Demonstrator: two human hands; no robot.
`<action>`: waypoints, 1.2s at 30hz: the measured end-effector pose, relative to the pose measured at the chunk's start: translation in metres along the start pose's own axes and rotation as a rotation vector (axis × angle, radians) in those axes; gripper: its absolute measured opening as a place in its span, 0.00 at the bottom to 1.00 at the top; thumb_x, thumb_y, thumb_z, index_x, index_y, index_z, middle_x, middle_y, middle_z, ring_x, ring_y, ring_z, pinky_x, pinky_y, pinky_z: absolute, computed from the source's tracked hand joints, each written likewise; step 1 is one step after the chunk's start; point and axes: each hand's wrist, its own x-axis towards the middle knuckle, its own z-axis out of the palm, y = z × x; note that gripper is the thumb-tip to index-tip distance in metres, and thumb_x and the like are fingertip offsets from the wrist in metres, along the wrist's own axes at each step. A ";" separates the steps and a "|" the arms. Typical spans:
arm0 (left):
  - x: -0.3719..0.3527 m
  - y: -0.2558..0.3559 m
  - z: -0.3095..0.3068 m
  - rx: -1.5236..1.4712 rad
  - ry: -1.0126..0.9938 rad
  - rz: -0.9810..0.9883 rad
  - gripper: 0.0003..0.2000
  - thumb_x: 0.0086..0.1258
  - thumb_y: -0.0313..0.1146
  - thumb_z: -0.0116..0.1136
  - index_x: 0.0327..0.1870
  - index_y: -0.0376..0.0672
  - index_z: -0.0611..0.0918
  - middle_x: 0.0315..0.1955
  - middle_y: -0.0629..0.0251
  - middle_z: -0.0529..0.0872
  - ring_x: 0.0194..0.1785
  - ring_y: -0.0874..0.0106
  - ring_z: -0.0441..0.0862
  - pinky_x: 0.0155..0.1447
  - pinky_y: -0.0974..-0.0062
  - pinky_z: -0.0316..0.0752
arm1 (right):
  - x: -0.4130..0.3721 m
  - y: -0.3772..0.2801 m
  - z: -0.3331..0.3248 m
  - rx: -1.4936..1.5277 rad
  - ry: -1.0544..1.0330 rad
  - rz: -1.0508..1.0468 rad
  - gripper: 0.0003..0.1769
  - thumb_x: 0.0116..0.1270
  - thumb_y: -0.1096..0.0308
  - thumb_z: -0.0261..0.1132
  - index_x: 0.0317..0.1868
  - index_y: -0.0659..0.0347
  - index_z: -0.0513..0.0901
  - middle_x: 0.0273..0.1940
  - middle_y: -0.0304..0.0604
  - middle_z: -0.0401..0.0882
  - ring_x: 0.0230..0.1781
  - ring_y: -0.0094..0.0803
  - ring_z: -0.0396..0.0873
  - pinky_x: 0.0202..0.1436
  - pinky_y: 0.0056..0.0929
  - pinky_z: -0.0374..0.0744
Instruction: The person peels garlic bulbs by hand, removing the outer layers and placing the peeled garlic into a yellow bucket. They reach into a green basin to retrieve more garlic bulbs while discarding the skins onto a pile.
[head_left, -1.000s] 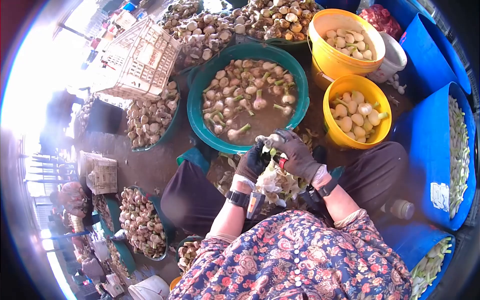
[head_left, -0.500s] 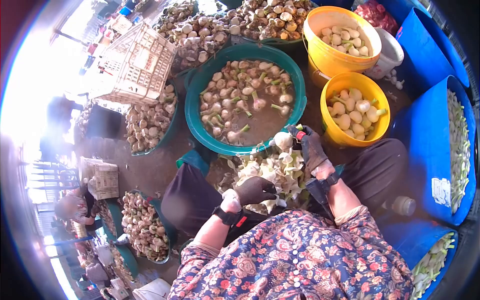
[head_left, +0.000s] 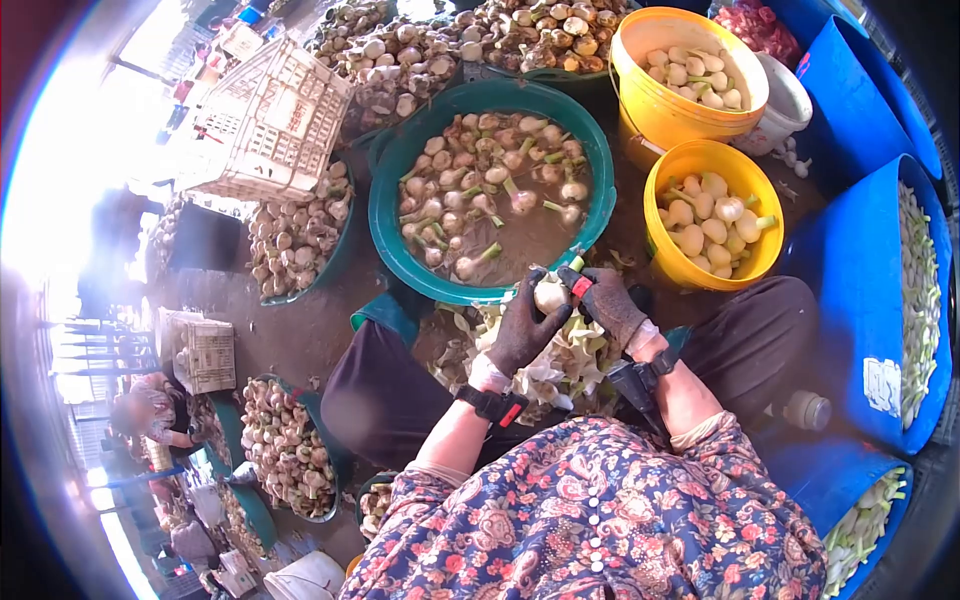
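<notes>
Together, left hand [head_left: 522,334] and right hand [head_left: 612,305], both gripping one garlic bulb [head_left: 550,295], pale peelings [head_left: 553,368] below.

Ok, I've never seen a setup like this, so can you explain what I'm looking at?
Sure. There's no machine grip here, just a seated person's gloved hands. The view comes from a camera worn on the head, looking forward and down. The left hand holds a pale garlic bulb. The right hand is up against it; exactly what its fingers hold is hard to tell. Below them lies a heap of pale peelings. On the ground ahead stand a green tub of bulbs in murky water and a yellow bucket of cleaner, whiter bulbs.
</notes>
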 end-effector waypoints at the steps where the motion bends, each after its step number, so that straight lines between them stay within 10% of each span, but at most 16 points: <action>1: 0.000 0.001 0.000 -0.127 0.003 -0.073 0.34 0.61 0.35 0.64 0.65 0.34 0.60 0.43 0.59 0.77 0.42 0.74 0.77 0.45 0.78 0.74 | -0.002 -0.003 -0.001 0.035 -0.031 0.021 0.22 0.65 0.52 0.60 0.27 0.65 0.82 0.19 0.37 0.75 0.22 0.21 0.70 0.28 0.24 0.69; 8: 0.002 0.009 -0.007 -1.326 -0.123 -0.499 0.24 0.63 0.49 0.50 0.54 0.41 0.72 0.34 0.57 0.79 0.29 0.69 0.77 0.27 0.75 0.71 | -0.005 -0.004 -0.004 0.305 -0.168 -0.043 0.16 0.66 0.59 0.58 0.33 0.67 0.80 0.25 0.38 0.77 0.25 0.22 0.74 0.29 0.24 0.71; 11: -0.005 0.018 -0.005 -1.687 -0.380 -0.559 0.24 0.61 0.50 0.51 0.53 0.42 0.72 0.32 0.56 0.79 0.26 0.69 0.74 0.28 0.77 0.70 | 0.009 0.021 0.008 -0.073 0.039 -0.385 0.13 0.64 0.63 0.58 0.36 0.66 0.81 0.27 0.38 0.80 0.28 0.25 0.76 0.32 0.26 0.74; 19: -0.005 0.006 0.000 -1.024 -0.094 -0.408 0.19 0.65 0.38 0.54 0.53 0.36 0.72 0.43 0.58 0.79 0.39 0.69 0.80 0.44 0.69 0.78 | 0.005 0.006 0.003 0.884 -0.250 0.024 0.20 0.70 0.60 0.56 0.56 0.65 0.74 0.48 0.39 0.77 0.48 0.24 0.74 0.51 0.22 0.73; 22: -0.004 0.012 0.004 -0.815 -0.024 -0.309 0.18 0.65 0.36 0.54 0.53 0.36 0.72 0.42 0.60 0.80 0.42 0.69 0.80 0.46 0.69 0.78 | 0.000 0.008 0.011 0.386 0.009 -0.188 0.19 0.68 0.64 0.58 0.56 0.64 0.74 0.49 0.38 0.77 0.49 0.23 0.73 0.53 0.22 0.71; 31: 0.003 0.020 -0.013 -0.483 0.089 -0.318 0.08 0.65 0.32 0.61 0.38 0.36 0.82 0.30 0.72 0.82 0.37 0.81 0.75 0.44 0.81 0.71 | 0.005 0.002 -0.001 0.580 -0.041 -0.121 0.11 0.67 0.69 0.57 0.45 0.66 0.80 0.36 0.33 0.79 0.37 0.21 0.74 0.45 0.21 0.73; 36: -0.025 0.047 -0.023 -0.118 -0.291 -0.060 0.08 0.62 0.31 0.63 0.36 0.35 0.81 0.31 0.67 0.81 0.36 0.80 0.75 0.43 0.78 0.71 | 0.018 0.032 -0.004 0.546 0.070 -0.038 0.12 0.65 0.67 0.59 0.43 0.66 0.81 0.35 0.37 0.81 0.36 0.22 0.76 0.41 0.22 0.75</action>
